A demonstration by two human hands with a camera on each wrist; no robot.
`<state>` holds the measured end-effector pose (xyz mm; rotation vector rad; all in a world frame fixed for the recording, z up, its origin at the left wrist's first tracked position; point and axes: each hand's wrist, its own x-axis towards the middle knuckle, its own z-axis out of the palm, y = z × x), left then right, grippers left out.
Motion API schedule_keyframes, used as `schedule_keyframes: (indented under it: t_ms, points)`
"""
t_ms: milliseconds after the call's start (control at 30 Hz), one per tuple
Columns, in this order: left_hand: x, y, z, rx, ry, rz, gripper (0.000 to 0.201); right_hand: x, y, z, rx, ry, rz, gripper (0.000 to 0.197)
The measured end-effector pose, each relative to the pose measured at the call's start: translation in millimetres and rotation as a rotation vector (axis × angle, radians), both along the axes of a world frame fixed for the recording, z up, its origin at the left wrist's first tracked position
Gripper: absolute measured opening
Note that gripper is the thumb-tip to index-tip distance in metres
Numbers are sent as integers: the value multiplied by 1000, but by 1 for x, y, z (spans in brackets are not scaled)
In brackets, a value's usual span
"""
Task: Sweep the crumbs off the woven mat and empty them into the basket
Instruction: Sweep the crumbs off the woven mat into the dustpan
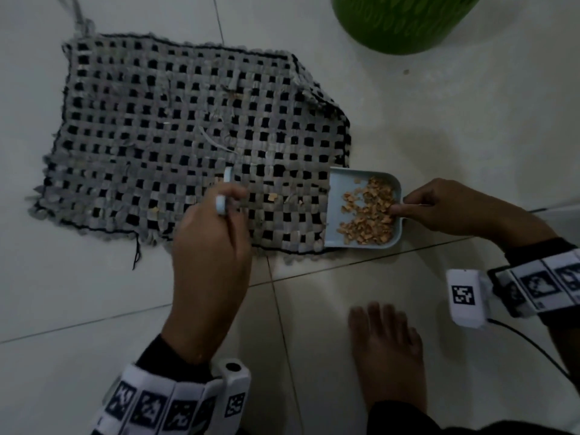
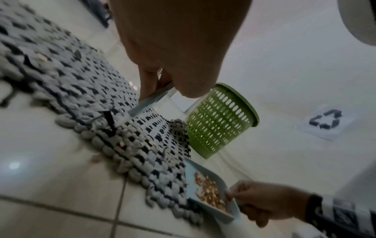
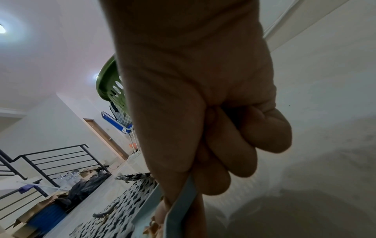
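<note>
Hiding brush bristles, apparently: left hand.

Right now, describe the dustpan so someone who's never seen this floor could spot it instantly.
Find the grey-and-black woven mat on the pale tiled floor. At its near right corner, with its open edge against the mat, lies the dustpan, held at its far side by the right hand. It is the only pale blue shallow tray, heaped with tan crumbs.
</note>
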<state>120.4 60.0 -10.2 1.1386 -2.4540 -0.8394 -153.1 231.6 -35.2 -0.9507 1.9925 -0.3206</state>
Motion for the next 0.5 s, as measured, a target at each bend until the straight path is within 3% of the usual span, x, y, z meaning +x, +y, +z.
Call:
schedule_keyframes:
  t_ms: [100, 267, 367, 500]
  points:
    - [-2, 16, -8, -3, -131, -27, 19, 2, -2, -2, -2, 25, 12, 51]
    - [-38, 52, -4, 331, 78, -86, 21, 0, -1, 1, 41, 49, 9, 41]
    - [-46, 35, 2, 228, 162, -101, 19, -1, 0, 0, 47, 64, 15, 42]
    - [-45, -20, -12, 4, 16, 3, 20, -1, 2, -4, 42, 72, 22, 44]
